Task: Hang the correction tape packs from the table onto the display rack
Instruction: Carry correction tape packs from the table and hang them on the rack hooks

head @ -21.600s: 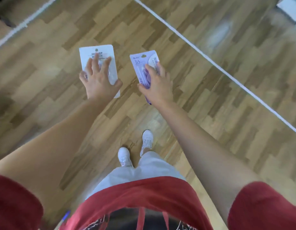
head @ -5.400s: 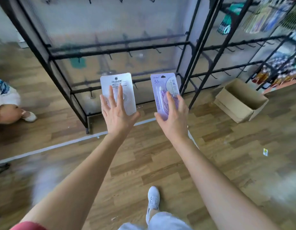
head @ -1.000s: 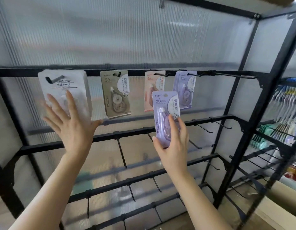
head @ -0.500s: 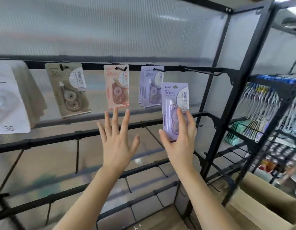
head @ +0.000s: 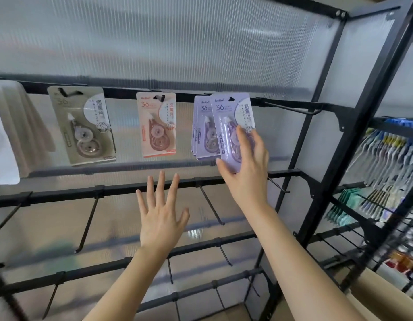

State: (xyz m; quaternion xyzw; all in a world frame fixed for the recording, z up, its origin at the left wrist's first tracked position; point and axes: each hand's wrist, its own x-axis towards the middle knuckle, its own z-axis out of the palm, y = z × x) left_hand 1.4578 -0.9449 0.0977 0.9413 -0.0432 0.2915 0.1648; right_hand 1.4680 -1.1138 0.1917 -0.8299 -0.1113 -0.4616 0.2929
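a black display rack [head: 122, 188] backed by a ribbed translucent panel [head: 177, 42]. from its top rail hang white packs [head: 3, 147] at far left, an olive pack [head: 82, 126], a pink pack [head: 157, 128] and a small stack of purple packs [head: 202, 126]. a bare hook [head: 293, 110] juts out to their right. further right, a neighbouring rack [head: 386, 154] is crowded with stationery.

the right hand [head: 247, 174] pinches the lower part of a purple correction tape pack [head: 231, 117], which overlaps the hanging purple stack with its hang hole at rail height; whether it sits on a hook cannot be told. the left hand [head: 161, 216] is spread wide and holds nothing, below the pink pack.
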